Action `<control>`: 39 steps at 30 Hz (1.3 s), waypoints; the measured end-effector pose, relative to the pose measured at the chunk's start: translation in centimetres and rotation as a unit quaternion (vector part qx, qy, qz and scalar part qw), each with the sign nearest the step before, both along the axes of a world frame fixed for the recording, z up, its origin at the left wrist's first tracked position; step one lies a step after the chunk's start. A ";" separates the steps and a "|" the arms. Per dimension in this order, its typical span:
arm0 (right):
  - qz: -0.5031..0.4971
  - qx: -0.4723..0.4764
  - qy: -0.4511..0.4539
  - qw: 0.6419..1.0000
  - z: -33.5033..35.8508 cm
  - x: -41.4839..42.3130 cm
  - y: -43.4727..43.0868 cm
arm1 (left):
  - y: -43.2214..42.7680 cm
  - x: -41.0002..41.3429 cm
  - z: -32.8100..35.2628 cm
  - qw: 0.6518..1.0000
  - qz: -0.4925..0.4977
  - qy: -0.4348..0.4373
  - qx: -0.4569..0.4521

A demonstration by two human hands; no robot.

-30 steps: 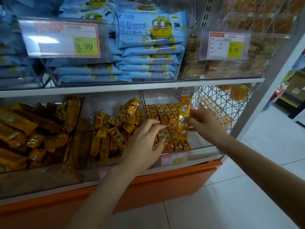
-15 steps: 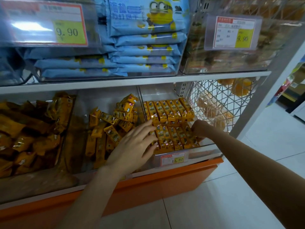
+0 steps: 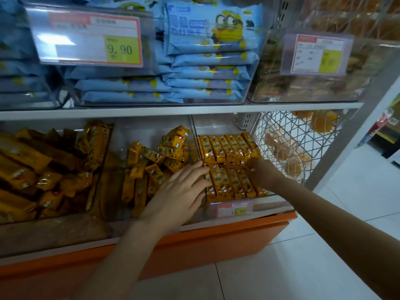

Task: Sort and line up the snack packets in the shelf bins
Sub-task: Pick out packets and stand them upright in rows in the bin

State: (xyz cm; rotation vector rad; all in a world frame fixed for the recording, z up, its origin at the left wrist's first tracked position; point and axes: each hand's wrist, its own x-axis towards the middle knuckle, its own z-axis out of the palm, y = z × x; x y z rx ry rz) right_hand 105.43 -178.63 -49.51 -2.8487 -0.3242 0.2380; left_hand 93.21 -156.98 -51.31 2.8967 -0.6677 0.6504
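Squaring rows: left hand (image 3: 179,193) flat, fingers spread against aligned packets (image 3: 229,185); right hand (image 3: 260,172), grip indiscernible. Next, likely: line up loose pile (image 3: 155,161).

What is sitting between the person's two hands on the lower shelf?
In the head view, the front row of yellow snack packets, lined up side by side, lies between the left hand and the right hand.

Dim, warm store light; white glare streaks the price tag (image 3: 91,41); wide-angle bending and soft blur toward the edges.
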 end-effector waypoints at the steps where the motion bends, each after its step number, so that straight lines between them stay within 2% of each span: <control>1: 0.010 0.056 -0.049 0.997 0.2 -0.6 0.7 | 0.5 -0.5 0.1 1.000 0.011 -0.002 -0.007; 4: 0.089 0.189 -0.190 0.959 1.4 -3.2 4.1 | 2.7 -2.0 1.0 0.997 0.064 -0.012 -0.043; 7: 0.197 0.203 -0.253 0.925 3.3 -5.1 8.3 | 5.9 -3.4 1.9 0.989 0.127 -0.030 -0.067; 11: 0.249 0.092 -0.224 0.938 4.0 -4.3 13.5 | 8.6 -4.8 2.0 0.981 0.171 -0.049 -0.075; 16: 0.183 -0.062 -0.148 0.970 3.6 -1.1 17.4 | 10.6 -5.7 2.1 0.974 0.207 -0.044 -0.078; 20: 0.174 -0.219 -0.182 0.943 3.3 0.2 18.8 | 11.3 -6.0 1.2 0.979 0.192 -0.034 -0.062; 23: 0.177 -0.268 -0.215 0.922 3.3 0.1 19.3 | 11.4 -6.0 1.1 0.981 0.187 -0.023 -0.054; 26: 0.178 -0.268 -0.235 0.917 3.2 -0.1 19.4 | 11.5 -6.0 1.0 0.981 0.181 -0.017 -0.062; 29: 0.169 -0.180 -0.234 0.940 3.5 -1.3 18.8 | 11.5 -6.0 0.9 0.982 0.177 -0.013 -0.067; 31: 0.160 -0.046 -0.223 0.961 3.6 -2.8 18.0 | 11.4 -5.9 0.9 0.981 0.179 -0.007 -0.070; 33: 0.154 0.127 -0.199 0.960 3.6 -5.0 17.3 | 11.0 -5.9 1.1 0.978 0.187 -0.004 -0.091; 36: 0.149 0.333 -0.156 0.918 3.5 -9.3 17.0 | 10.2 -6.1 2.0 0.943 0.223 0.006 -0.247; 39: 0.155 0.421 -0.136 0.883 2.5 -12.4 17.4 | 9.4 -6.2 2.9 0.862 0.214 0.013 -0.459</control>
